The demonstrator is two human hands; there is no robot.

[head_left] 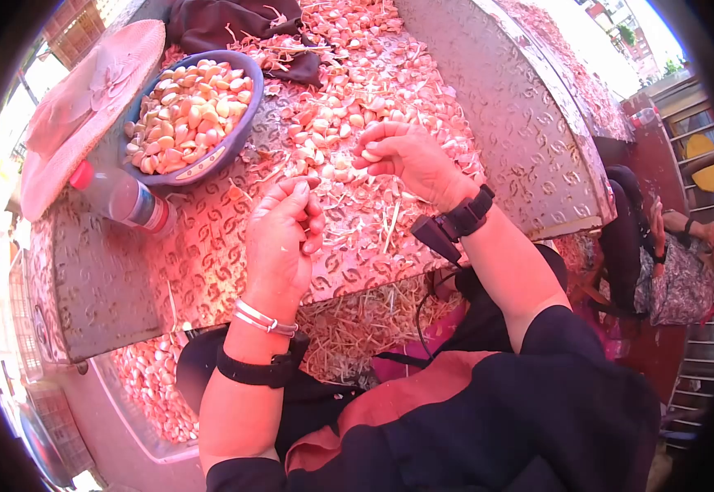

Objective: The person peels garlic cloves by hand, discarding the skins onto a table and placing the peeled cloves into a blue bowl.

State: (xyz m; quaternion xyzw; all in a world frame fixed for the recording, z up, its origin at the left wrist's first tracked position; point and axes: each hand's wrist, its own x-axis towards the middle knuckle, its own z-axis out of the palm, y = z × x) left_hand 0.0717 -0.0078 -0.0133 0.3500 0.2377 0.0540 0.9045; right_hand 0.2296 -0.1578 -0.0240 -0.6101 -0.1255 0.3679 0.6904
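Loose garlic cloves [336,115] with bits of skin and stalk cover the patterned metal table in front of me. My right hand [410,160] hovers over the pile, its thumb and fingers pinched around a pale garlic clove [371,156]. Lower and to the left, my left hand [283,217] is closed, with the fingers curled in and the thumb against them; whatever it may hold is hidden. Beyond it to the left stands a blue bowl [248,123] heaped with peeled cloves [189,115].
A plastic bottle [127,197] with a red cap and a straw hat [86,107] sit left of the bowl. Dark cloth [234,29] lies behind it. A raised metal side [521,123] bounds the table on the right. Below left is a crate of cloves [152,394]. Another person's hand [659,230] shows far right.
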